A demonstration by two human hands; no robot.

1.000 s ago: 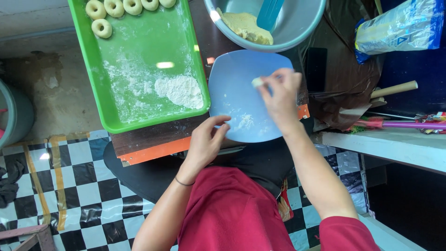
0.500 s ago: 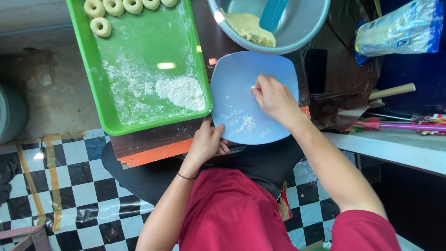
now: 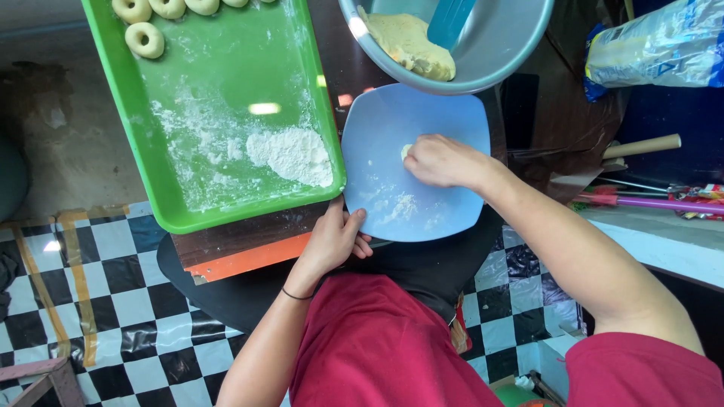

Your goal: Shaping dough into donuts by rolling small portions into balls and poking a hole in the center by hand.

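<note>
Right hand [image 3: 441, 160] lowered onto dough [image 3: 406, 151], blue plate [image 3: 452, 120]

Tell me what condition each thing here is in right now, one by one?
blue plate: flat, dusted with flour.
dough piece: on the plate, pressed under the right hand.
left hand: gripping the plate's near edge.
green tray: floured, a flour heap near its corner.
dough rings: shaped, lined up at the tray's far end.
grey bowl: holds dough and a blue scraper.
</note>
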